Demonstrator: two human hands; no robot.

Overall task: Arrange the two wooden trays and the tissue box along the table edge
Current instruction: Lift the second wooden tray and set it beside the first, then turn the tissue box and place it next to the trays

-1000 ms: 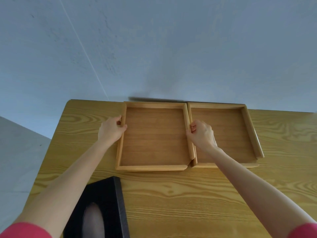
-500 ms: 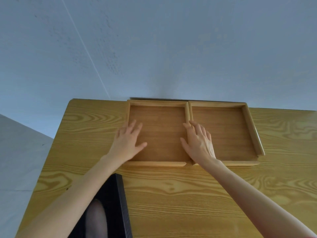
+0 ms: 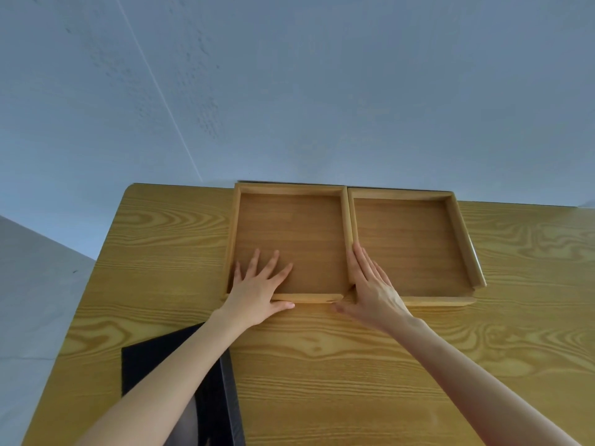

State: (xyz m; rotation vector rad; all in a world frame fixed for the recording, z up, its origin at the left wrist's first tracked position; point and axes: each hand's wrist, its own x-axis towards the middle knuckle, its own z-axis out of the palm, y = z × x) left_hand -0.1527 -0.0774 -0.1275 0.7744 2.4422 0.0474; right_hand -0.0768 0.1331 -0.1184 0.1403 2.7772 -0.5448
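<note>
Two wooden trays sit side by side at the table's far edge, touching each other: the left tray (image 3: pixel 289 188) and the right tray (image 3: pixel 457 233). My left hand (image 3: pixel 257 284) lies flat with fingers spread over the left tray's near left corner, thumb along its front rim. My right hand (image 3: pixel 370 284) lies flat over the seam between the trays at their near ends. Neither hand grips anything. A black tissue box (image 3: pixel 222 397) lies at the near left of the table, partly hidden under my left forearm.
The wooden table (image 3: pixel 354 365) has a rounded far left corner and its left edge runs close to the tissue box. A pale blue-grey wall rises right behind the trays. Bare tabletop stretches to the right of the trays and across the near middle.
Both hands let go of the left tray's side rims and slid back toward me, flattening on its near end. The trays now sit flush at the far edge.
</note>
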